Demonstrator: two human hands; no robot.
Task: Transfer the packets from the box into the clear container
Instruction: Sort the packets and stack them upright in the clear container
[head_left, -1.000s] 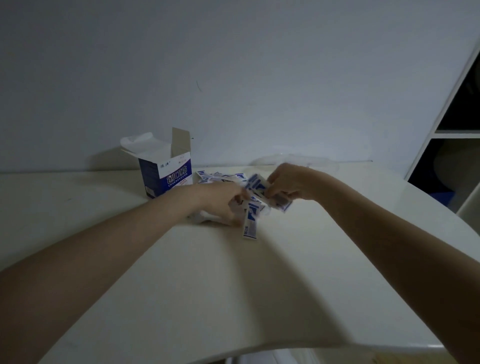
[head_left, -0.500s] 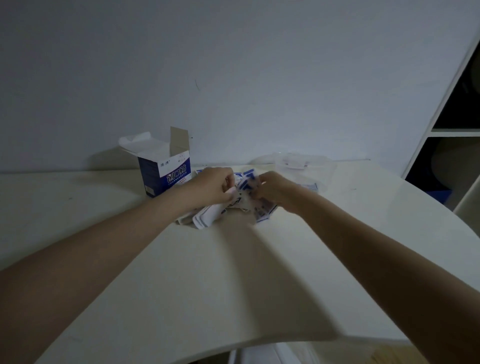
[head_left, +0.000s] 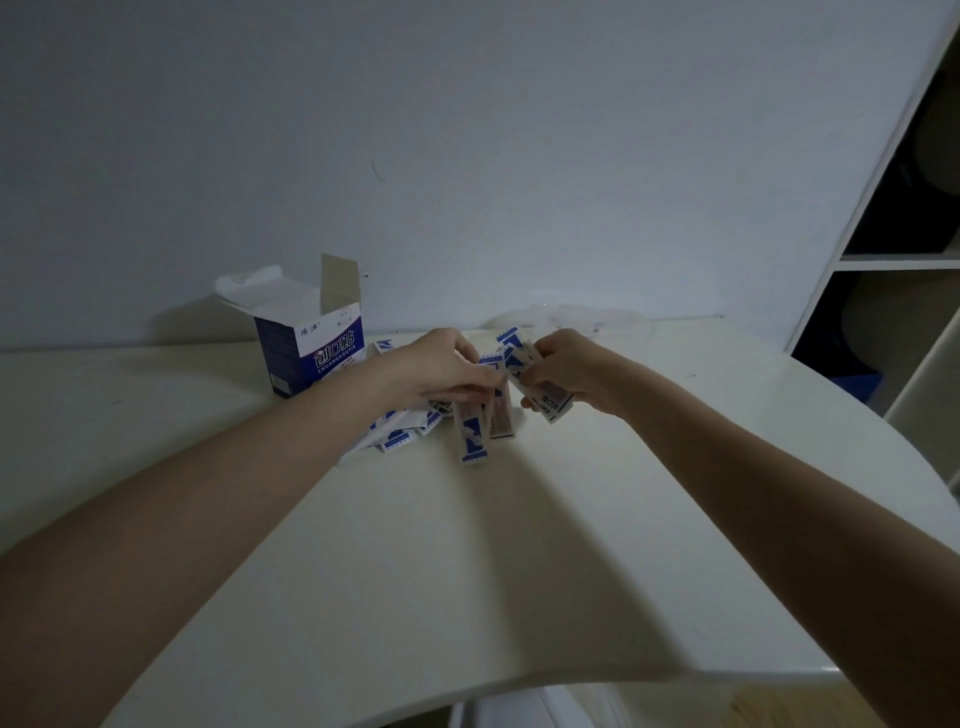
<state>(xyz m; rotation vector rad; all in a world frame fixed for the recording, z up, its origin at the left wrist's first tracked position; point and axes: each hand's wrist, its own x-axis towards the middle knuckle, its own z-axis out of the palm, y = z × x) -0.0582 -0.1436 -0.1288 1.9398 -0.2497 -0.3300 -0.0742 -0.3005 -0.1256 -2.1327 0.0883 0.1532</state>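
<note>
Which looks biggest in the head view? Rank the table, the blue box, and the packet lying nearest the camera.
1. table
2. blue box
3. nearest packet
The box stands farther back, so its lead over the packet is safe.

Both hands (head_left: 511, 371) gripping packets (head_left: 540, 392) above table (head_left: 467, 561).

dim, bluish cast | soft arm shadows on table (head_left: 519, 545) | wide-angle edge bending | slight softness
</note>
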